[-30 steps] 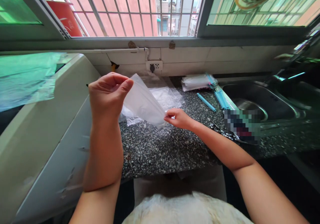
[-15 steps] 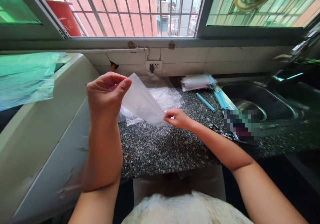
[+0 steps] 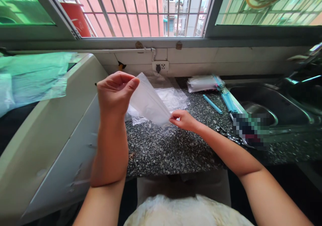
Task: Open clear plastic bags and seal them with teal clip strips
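A translucent white plastic bag (image 3: pixel 150 101) is stretched slantwise between my two hands, above the speckled counter. My left hand (image 3: pixel 116 90) pinches its upper end between thumb and fingers. At the lower right corner, my right hand (image 3: pixel 183 120) pinches the bag's edge and sits lower than the left. Behind the held bag, more clear plastic bags (image 3: pixel 173 96) lie flat on the counter, partly covered by it. To the right are a light blue strip (image 3: pixel 212 104), a bundle of similar blue strips (image 3: pixel 228 101) and a packed stack of clear plastic (image 3: pixel 203 84).
A sink (image 3: pixel 261 98) is set into the counter (image 3: pixel 171 152) on the right, with a blurred-out packet (image 3: pixel 250 132) before it. On the left stands a pale appliance (image 3: pixel 57 118) with green plastic (image 3: pixel 37 75) over it. A wall socket (image 3: pixel 161 65) is at the back.
The whole scene has shifted slightly right in view as my head turned a little left. Both hands keep their pinch on the bag, and its pose is nearly the same.
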Demonstrator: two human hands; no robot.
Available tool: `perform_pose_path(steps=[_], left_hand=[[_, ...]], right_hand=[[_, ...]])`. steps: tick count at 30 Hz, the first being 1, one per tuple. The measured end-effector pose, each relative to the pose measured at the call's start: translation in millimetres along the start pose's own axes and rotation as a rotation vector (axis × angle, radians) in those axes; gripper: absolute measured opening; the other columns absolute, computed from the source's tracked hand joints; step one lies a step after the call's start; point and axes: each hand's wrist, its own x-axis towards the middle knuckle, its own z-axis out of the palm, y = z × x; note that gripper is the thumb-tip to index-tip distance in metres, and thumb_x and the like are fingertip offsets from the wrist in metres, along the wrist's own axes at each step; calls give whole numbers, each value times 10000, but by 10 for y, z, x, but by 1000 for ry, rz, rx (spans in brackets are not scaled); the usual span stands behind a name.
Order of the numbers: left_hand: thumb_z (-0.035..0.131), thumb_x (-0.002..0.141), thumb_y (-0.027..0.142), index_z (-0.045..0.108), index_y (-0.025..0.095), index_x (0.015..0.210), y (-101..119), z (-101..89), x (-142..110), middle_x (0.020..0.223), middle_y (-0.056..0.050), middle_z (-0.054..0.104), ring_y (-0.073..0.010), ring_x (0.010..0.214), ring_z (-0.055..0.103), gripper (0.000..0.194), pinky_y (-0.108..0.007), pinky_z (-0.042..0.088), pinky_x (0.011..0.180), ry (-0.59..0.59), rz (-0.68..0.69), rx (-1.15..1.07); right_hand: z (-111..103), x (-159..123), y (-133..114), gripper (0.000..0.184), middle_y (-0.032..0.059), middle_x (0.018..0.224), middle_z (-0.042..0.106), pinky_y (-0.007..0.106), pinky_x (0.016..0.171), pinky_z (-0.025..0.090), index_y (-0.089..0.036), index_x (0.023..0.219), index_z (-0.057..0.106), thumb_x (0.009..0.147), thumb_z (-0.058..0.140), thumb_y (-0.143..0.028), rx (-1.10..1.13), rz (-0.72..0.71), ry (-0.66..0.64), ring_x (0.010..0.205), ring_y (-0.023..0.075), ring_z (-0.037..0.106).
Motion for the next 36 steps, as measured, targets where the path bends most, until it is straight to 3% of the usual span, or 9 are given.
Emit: perform_pose_path(steps=[12, 23, 32, 36], left_hand=[[775, 624, 150, 703, 178, 616, 11, -23, 10, 523, 38, 600, -45, 482, 481, 78, -192, 354, 454, 36, -24, -14], [763, 624, 135, 696, 170, 622, 19, -49, 22, 540, 35, 603, -47, 493, 485, 75, -200, 363, 469, 43, -9, -17], [761, 621, 140, 698, 171, 615, 27, -51, 22, 522, 40, 592, -43, 485, 479, 70, -195, 351, 459, 48, -32, -7], [768, 624, 159, 694, 170, 618, 19, -48, 20, 529, 38, 593, -46, 482, 476, 75, -200, 347, 454, 44, -31, 13]], right_hand=[[-10, -7, 0, 94, 3, 666, 601, 252, 661, 377, -160, 661, 611, 755, 612, -164, -28, 48, -32, 671, 107, 515], [33, 7, 48, 220, -32, 559, 482, 247, 600, 323, -158, 570, 553, 785, 595, -181, -87, 43, -54, 590, 87, 415], [-11, -3, 45, 28, 13, 712, 633, 257, 674, 386, -167, 725, 643, 748, 626, -166, -44, 24, -58, 696, 114, 527], [-3, -10, 39, 68, 10, 687, 626, 257, 662, 379, -170, 701, 638, 760, 631, -204, -67, 8, -23, 678, 114, 514]])
